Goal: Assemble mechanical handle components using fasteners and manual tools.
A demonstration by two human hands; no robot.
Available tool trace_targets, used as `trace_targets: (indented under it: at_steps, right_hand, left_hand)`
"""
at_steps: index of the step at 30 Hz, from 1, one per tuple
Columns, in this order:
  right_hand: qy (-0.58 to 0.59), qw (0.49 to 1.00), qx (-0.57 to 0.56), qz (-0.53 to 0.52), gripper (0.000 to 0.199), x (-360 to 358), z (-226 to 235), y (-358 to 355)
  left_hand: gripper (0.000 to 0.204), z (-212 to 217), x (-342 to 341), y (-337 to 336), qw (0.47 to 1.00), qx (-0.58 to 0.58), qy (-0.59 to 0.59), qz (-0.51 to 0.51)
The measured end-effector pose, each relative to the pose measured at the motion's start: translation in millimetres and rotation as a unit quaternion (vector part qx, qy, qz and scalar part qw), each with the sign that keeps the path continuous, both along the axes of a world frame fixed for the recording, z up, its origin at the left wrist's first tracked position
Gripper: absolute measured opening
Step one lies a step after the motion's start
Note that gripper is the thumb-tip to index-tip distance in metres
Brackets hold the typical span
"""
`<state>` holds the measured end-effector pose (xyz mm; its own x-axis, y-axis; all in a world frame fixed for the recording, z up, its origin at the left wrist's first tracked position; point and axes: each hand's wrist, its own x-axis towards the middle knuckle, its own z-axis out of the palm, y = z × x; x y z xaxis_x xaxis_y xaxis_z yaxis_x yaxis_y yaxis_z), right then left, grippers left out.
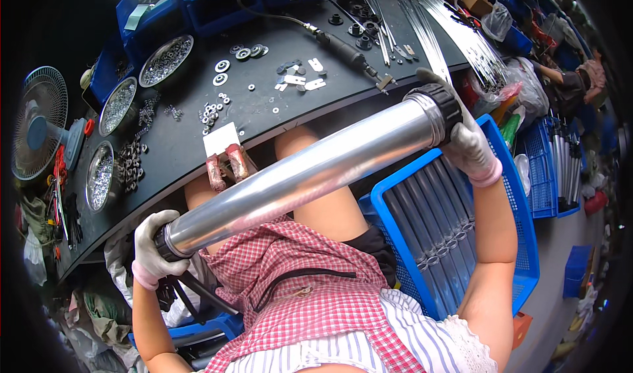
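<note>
A thick, shiny metal tube (310,165) lies slantwise across the view above my lap, its right end higher in the picture. My left hand (151,251), in a white glove, is wrapped round the lower left end at a dark end cap (166,242). My right hand (471,150), also gloved, grips a ribbed black cap (445,109) at the upper right end. The glove's fingertips show behind and above that cap. Part of the table's front edge is hidden by the tube.
On the dark workbench (191,135) lie a pneumatic screwdriver (346,55), washers, small plates and thin metal rods (422,33). Metal dishes (119,106) of small parts and a fan (43,125) are at left. A blue basket (412,267) of tubes stands at my right.
</note>
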<state>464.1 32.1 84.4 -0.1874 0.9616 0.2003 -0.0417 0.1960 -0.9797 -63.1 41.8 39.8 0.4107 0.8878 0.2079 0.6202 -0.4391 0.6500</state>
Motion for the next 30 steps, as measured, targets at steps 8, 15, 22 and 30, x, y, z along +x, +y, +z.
trace_targets:
  at_steps: [8, 15, 22, 30]
  right_hand:
    - [-0.249, 0.901, 0.341, 0.100, 0.067, 10.9, 34.9, -14.6]
    - [-0.124, 0.982, -0.137, 0.025, 0.102, -1.0, 51.3, -48.5]
    - [-0.279, 0.908, 0.300, -0.091, 0.077, 20.6, -18.1, -52.2]
    - [-0.330, 0.896, 0.281, -0.100, 0.091, 25.8, -23.7, -44.9]
  left_hand:
    - [0.075, 38.2, -3.7, 26.3, 0.971, -0.236, -0.044, -0.017]
    - [0.078, 40.8, 15.5, 37.1, 0.952, -0.302, -0.005, -0.052]
    - [0.080, 32.3, 43.9, 51.1, 0.966, -0.247, -0.008, -0.075]
    - [0.071, 35.5, 17.8, 33.5, 0.980, -0.114, 0.041, -0.155]
